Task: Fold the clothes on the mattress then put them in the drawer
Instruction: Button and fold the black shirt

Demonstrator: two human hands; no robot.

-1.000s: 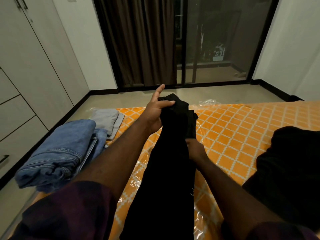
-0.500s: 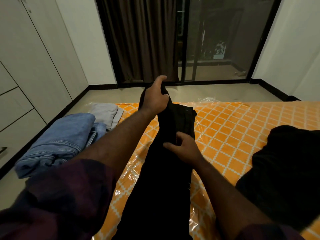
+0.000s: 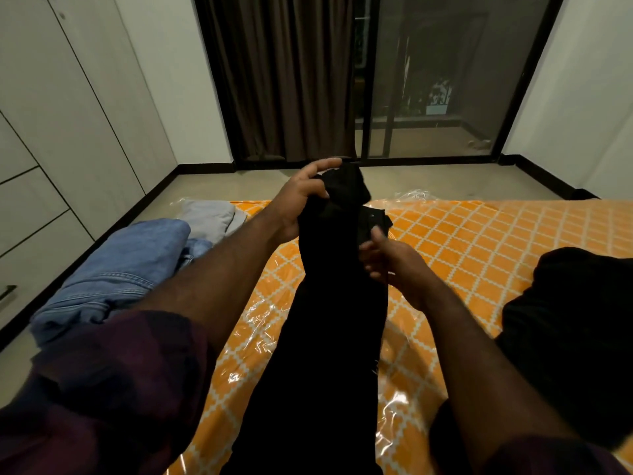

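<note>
- The cupboard front (image 3: 51, 149) fills the left side. Its drawers run out of view, and only a stub of a dark handle (image 3: 7, 292) shows at the edge.
- Blue jeans (image 3: 113, 269) lie bunched at the left edge of the mattress. Their near part is hidden behind the left sleeve (image 3: 102, 389), so how neatly they are folded cannot be told.
- A grey garment (image 3: 209, 217) lies folded flat just beyond the jeans, which partly cover it.
- The left hand (image 3: 301, 204) grips the far end of the black trousers, its fingers curled over the bunched cloth.
- The black trousers (image 3: 335, 337) lie on the middle of the mattress, between the two forearms. Their long axis runs from the bottom of the view away toward the glass door (image 3: 445, 80).
- The near end of the trousers is cut off. The far end is raised off the mattress and bent over. The cloth is too dark to tell legs or seams apart.
- The right hand (image 3: 394, 265) is at the trousers' right edge near the far end, pinching the cloth between thumb and curled fingers. The fingertips are blurred.
- The mattress (image 3: 479, 241) is orange with a white lattice, under clear plastic wrap (image 3: 260, 323). Its right side leaves the frame.
- A black heap (image 3: 575, 337) sits on the mattress at the right, cut off by the frame. What kind of garment it is cannot be made out.
</note>
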